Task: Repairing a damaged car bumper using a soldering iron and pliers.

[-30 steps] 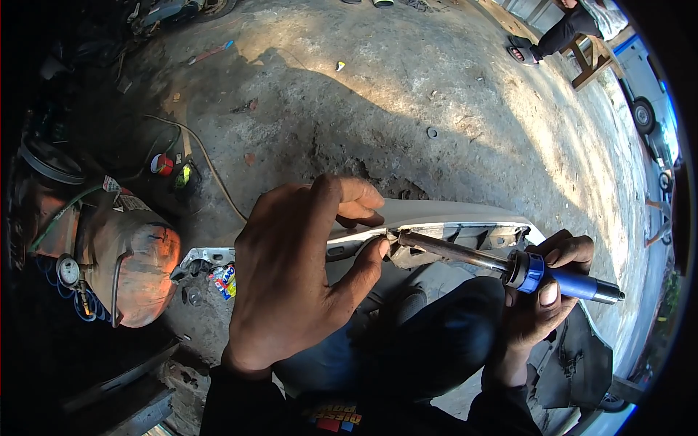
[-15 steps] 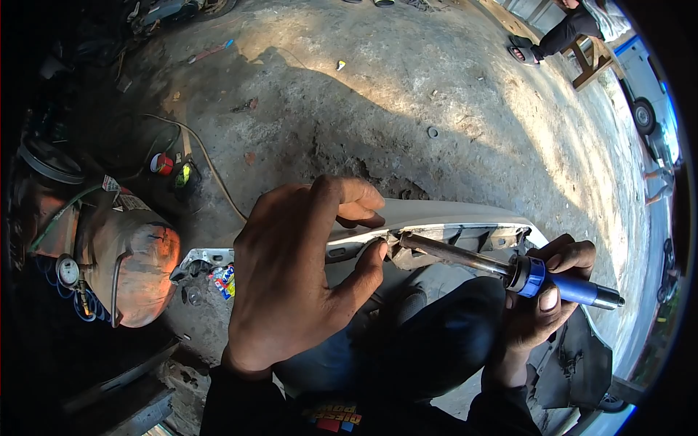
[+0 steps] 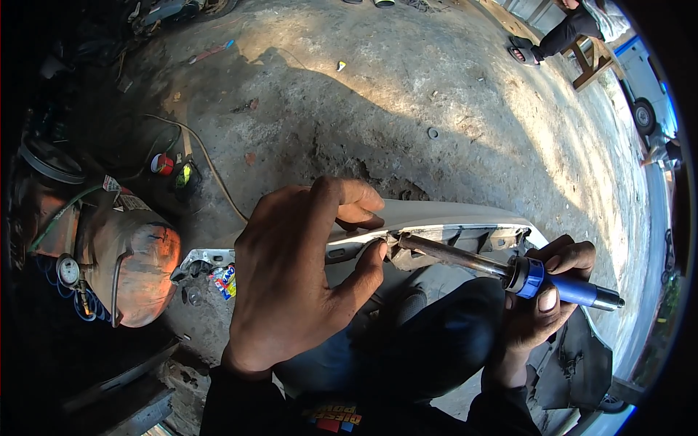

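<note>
A white, curved plastic panel point(image 3: 454, 211), which looks like a car bumper, lies across my lap area with its inner edge toward me. My left hand point(image 3: 294, 276) pinches its rim near the middle, fingers over the far side and thumb on the near side. In my right hand point(image 3: 531, 327) is a soldering iron point(image 3: 465, 259) with a blue handle and a long metal barrel. Its tip end meets the rim just right of my left thumb. The exact contact spot is small and partly in shadow.
An orange compressor tank point(image 3: 149, 261) with a pressure gauge point(image 3: 67, 272) stands at the left. A thin hose point(image 3: 211, 166) runs over the rough concrete floor. Nearby sits a small red can point(image 3: 164, 164). Top right, a person's sandalled foot point(image 3: 522, 51) rests beside a wooden bench point(image 3: 592, 65).
Both my hands, the soldering iron and the panel keep practically the same position. Far off at the right edge, a passing figure has shifted.
</note>
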The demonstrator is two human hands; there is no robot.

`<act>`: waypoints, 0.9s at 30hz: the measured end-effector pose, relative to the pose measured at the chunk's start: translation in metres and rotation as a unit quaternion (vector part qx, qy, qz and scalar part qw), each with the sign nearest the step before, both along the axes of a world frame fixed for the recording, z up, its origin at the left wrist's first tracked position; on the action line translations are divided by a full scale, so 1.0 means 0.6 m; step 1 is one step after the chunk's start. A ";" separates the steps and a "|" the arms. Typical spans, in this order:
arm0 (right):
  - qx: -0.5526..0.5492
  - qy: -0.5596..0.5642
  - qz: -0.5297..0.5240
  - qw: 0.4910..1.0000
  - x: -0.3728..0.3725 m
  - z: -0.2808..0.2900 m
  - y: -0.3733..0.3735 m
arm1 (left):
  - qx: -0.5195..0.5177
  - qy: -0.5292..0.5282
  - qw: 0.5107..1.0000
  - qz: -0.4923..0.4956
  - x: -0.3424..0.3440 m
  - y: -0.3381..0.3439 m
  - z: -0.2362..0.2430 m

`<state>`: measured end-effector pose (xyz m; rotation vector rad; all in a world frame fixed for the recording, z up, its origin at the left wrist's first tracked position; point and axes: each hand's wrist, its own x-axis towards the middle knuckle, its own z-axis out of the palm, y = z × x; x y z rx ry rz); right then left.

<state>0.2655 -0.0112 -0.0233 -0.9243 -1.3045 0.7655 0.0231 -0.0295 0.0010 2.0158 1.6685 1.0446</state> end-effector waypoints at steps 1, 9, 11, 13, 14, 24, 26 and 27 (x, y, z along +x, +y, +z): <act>0.006 0.000 0.001 1.000 0.001 -0.002 0.001 | 0.000 -0.002 1.000 -0.001 0.000 0.000 0.000; 0.012 -0.006 0.010 1.000 0.001 -0.003 0.003 | -0.004 0.002 1.000 0.005 -0.001 0.000 -0.002; 0.003 0.004 0.009 1.000 0.000 0.002 0.001 | 0.002 0.012 1.000 0.001 0.001 0.000 0.003; -0.010 0.006 0.017 1.000 0.000 0.005 0.001 | 0.002 0.011 1.000 0.000 -0.001 0.001 0.002; -0.022 0.010 0.025 0.999 -0.001 0.006 0.001 | 0.003 0.010 1.000 -0.001 -0.001 0.002 0.001; 0.006 -0.002 -0.002 1.000 0.003 -0.005 0.001 | 0.002 0.003 1.000 -0.006 -0.002 0.000 -0.001; -0.010 0.004 0.007 1.000 0.001 -0.003 0.000 | 0.002 0.008 1.000 -0.005 -0.002 0.000 -0.002; -0.009 0.004 0.007 1.000 0.000 -0.004 0.001 | 0.003 0.008 1.000 -0.005 -0.002 0.000 -0.001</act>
